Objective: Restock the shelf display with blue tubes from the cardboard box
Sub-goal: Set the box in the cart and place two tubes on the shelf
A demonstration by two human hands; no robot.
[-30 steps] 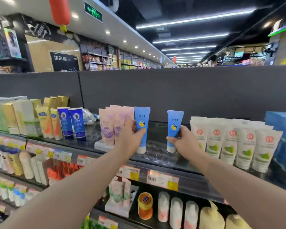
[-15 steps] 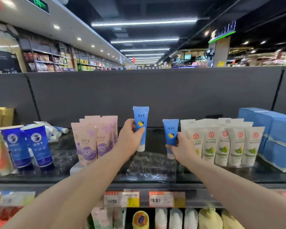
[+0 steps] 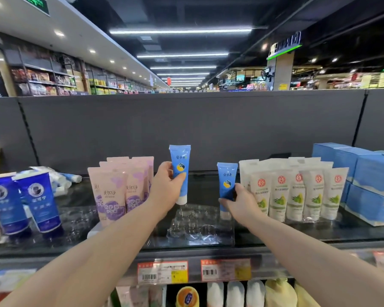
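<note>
Holding one blue tube (image 3: 179, 165) upright above the clear tray (image 3: 200, 228) in the left grip (image 3: 164, 192), fingers curled round it. Pinching a second blue tube (image 3: 227, 180) at the tray's right edge in the right grip (image 3: 239, 204). Left of the tray pink tubes (image 3: 118, 189), right of it white tubes (image 3: 297, 192), all on a dark shop shelf (image 3: 308, 232)

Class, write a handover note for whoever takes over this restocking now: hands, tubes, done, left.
Left hand grips one blue tube, cap down, above the clear tray.
Right hand grips a second blue tube, lower, beside the white tubes.
Done: no tube stands free in the tray.
Left: seat both tubes, fetch more; cardboard box is out of view.
</note>
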